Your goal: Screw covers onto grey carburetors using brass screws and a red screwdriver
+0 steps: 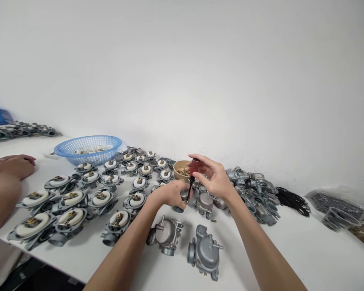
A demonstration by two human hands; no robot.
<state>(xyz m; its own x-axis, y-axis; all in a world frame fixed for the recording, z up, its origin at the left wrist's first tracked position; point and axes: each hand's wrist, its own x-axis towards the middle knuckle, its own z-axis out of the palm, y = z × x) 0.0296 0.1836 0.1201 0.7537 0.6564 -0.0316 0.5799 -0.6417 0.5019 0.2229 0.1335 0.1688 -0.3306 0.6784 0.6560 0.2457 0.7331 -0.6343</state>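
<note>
My right hand (214,176) is closed around the red handle of a screwdriver (194,166), whose dark shaft points down. The screwdriver's tip meets a grey metal carburetor (178,209), largely covered by my fingers. Curled over that carburetor, my left hand (173,192) steadies it close to the tip. Just right of it lies another carburetor (205,202). Nearer to me rest two closed carburetors, one at the left (166,234) and one at the right (206,252). Behind my hands stands a tan bowl (179,169) of small brass screws.
Rows of open carburetors with white floats (71,198) cover the left side. A blue basket (87,139) stands behind them. At the right are piled carburetors (256,194), black cords (293,200) and a plastic bag of small parts (336,202). Another person's hands (13,166) rest at far left.
</note>
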